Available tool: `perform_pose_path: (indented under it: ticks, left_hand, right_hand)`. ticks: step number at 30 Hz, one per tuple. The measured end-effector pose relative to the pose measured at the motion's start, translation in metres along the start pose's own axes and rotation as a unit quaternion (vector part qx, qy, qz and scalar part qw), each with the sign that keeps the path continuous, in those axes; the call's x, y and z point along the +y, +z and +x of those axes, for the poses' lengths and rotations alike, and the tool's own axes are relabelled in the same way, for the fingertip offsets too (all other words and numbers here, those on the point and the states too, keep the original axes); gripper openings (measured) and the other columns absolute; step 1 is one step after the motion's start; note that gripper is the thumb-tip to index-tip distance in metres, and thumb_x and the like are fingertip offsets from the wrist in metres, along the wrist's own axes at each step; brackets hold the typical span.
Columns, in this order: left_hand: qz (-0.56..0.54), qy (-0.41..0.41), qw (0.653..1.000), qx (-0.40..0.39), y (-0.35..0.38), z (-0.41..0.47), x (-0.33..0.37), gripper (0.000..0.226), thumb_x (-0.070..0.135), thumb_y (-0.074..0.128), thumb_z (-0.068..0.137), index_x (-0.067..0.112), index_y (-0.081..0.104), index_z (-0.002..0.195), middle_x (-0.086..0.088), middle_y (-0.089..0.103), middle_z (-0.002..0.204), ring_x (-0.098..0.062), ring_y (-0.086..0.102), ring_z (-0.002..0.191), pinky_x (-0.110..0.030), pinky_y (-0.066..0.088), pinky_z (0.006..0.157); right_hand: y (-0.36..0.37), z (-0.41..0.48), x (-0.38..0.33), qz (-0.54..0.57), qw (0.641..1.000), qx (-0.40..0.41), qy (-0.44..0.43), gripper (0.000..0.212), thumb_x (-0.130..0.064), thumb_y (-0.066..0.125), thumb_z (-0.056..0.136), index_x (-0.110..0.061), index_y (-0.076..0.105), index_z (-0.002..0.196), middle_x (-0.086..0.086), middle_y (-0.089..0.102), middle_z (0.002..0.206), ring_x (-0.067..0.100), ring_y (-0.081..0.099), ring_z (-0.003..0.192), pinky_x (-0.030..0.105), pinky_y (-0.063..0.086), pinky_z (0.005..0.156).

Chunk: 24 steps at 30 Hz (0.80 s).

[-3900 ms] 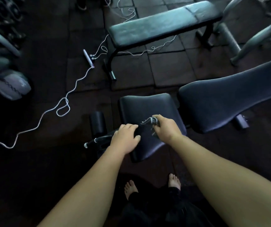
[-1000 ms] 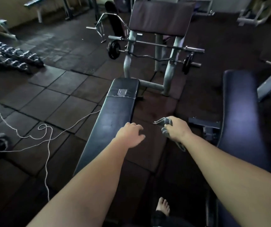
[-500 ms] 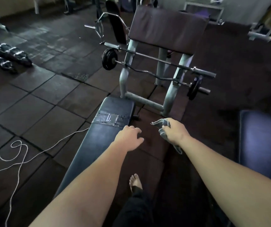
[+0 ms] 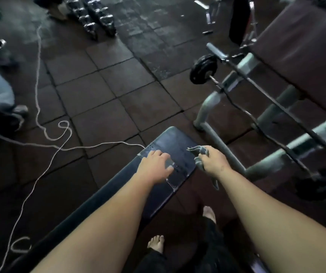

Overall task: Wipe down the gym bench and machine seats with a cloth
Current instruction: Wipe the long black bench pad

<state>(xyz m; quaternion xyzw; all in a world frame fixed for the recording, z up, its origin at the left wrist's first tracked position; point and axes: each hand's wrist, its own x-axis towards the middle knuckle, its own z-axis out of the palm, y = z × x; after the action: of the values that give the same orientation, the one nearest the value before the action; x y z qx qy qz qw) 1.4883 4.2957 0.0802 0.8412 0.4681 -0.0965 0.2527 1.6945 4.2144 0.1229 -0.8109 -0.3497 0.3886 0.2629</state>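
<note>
A long dark flat bench (image 4: 175,143) runs from the lower left up to the middle of the view, with a taped patch near its far end. My left hand (image 4: 155,166) is over that taped part with fingers loosely spread; whether it touches the pad is unclear. My right hand (image 4: 214,161) grips a grey cloth (image 4: 198,151) just past the bench's right edge, and part of the cloth hangs below the wrist.
A preacher curl stand with grey legs (image 4: 205,113), a loaded curl bar (image 4: 203,70) and a brown pad (image 4: 304,46) stands to the right. A white cord (image 4: 59,133) loops over the tiled floor at left. Dumbbells (image 4: 97,18) lie at the back. My bare feet (image 4: 156,244) are below.
The view has swung left and down. Both hands now sit over the far end of the flat bench; the left hand has moved onto the taped patch. The cloth stays in the right hand.
</note>
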Motion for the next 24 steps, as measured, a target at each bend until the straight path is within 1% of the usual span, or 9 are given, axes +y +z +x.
perform_pose_path:
  ticks: [3,6,8,13,16,19,21,23,24]
  left_hand:
    - [-0.031,-0.081,0.996,0.015,0.005,0.021,-0.016,0.057,0.052,0.054,0.095,0.034,0.047,0.149,0.002,0.047,0.153,-0.025,0.038,0.143,-0.048,0.041,0.11]
    - [-0.069,-0.162,0.984,0.039,0.021,0.035,-0.032,0.06,0.054,0.052,0.098,0.031,0.042,0.153,0.004,0.041,0.159,-0.023,0.035,0.145,-0.047,0.039,0.112]
    - [-0.091,-0.212,0.972,0.053,0.04,0.044,-0.043,0.064,0.055,0.051,0.099,0.029,0.039,0.156,0.004,0.037,0.162,-0.022,0.032,0.148,-0.046,0.036,0.116]
    - [-0.122,-0.298,0.944,0.071,0.107,0.067,-0.069,0.068,0.054,0.047,0.103,0.027,0.029,0.162,0.004,0.022,0.171,-0.019,0.016,0.158,-0.045,0.021,0.127]
    - [-0.126,-0.316,0.937,0.081,0.154,0.088,-0.085,0.068,0.054,0.043,0.105,0.028,0.022,0.165,0.007,0.013,0.173,-0.016,0.005,0.16,-0.045,0.013,0.13]
    - [-0.115,-0.323,0.935,0.094,0.197,0.11,-0.102,0.068,0.053,0.038,0.106,0.03,0.015,0.166,0.009,0.003,0.174,-0.013,-0.005,0.16,-0.044,0.005,0.131]
    - [-0.097,-0.33,0.934,0.097,0.223,0.12,-0.112,0.068,0.053,0.033,0.107,0.031,0.009,0.166,0.01,-0.004,0.174,-0.013,-0.011,0.16,-0.044,0.002,0.131]
    - [-0.072,-0.331,0.935,0.103,0.247,0.126,-0.122,0.068,0.055,0.027,0.107,0.032,0.004,0.166,0.01,-0.011,0.174,-0.013,-0.015,0.159,-0.045,-0.001,0.13]
    - [-0.059,-0.329,0.936,0.113,0.258,0.128,-0.125,0.068,0.056,0.024,0.107,0.033,0.001,0.166,0.01,-0.013,0.173,-0.013,-0.016,0.159,-0.046,-0.003,0.13]
  right_hand:
    - [0.011,0.059,-0.014,-0.053,0.995,-0.079,-0.035,0.024,-0.009,0.053,0.101,-0.023,0.07,0.11,-0.002,0.074,0.088,0.005,0.066,0.067,0.011,0.047,0.056]
    - [0.033,0.114,-0.018,-0.132,0.975,-0.159,-0.079,0.021,-0.018,0.057,0.098,-0.033,0.068,0.108,-0.004,0.076,0.097,0.017,0.072,0.091,0.026,0.054,0.077]
    - [0.051,0.146,-0.017,-0.171,0.958,-0.199,-0.111,0.023,-0.023,0.057,0.097,-0.041,0.066,0.107,-0.006,0.075,0.102,0.017,0.071,0.094,0.033,0.055,0.087]
    - [0.101,0.202,-0.007,-0.227,0.922,-0.262,-0.173,0.029,-0.018,0.055,0.1,-0.029,0.066,0.124,-0.002,0.071,0.106,0.017,0.062,0.092,0.025,0.041,0.075]
    - [0.135,0.232,0.009,-0.213,0.918,-0.259,-0.213,0.029,-0.013,0.051,0.101,-0.024,0.064,0.125,-0.001,0.071,0.104,0.016,0.063,0.087,0.024,0.041,0.068]
    - [0.174,0.252,0.032,-0.202,0.909,-0.239,-0.275,0.033,-0.009,0.052,0.101,-0.024,0.062,0.129,-0.005,0.067,0.112,0.018,0.064,0.098,0.024,0.043,0.081]
    - [0.204,0.262,0.056,-0.234,0.883,-0.248,-0.323,0.038,-0.011,0.055,0.1,-0.02,0.057,0.137,0.003,0.06,0.136,0.027,0.054,0.128,0.028,0.04,0.102]
    - [0.233,0.269,0.085,-0.327,0.822,-0.288,-0.366,0.055,-0.024,0.056,0.103,-0.013,0.041,0.154,0.01,0.033,0.165,0.028,0.022,0.156,0.032,0.016,0.124]
    - [0.244,0.271,0.1,-0.376,0.785,-0.29,-0.397,0.065,-0.035,0.054,0.104,-0.012,0.031,0.16,0.01,0.018,0.171,0.025,0.007,0.159,0.036,0.006,0.128]
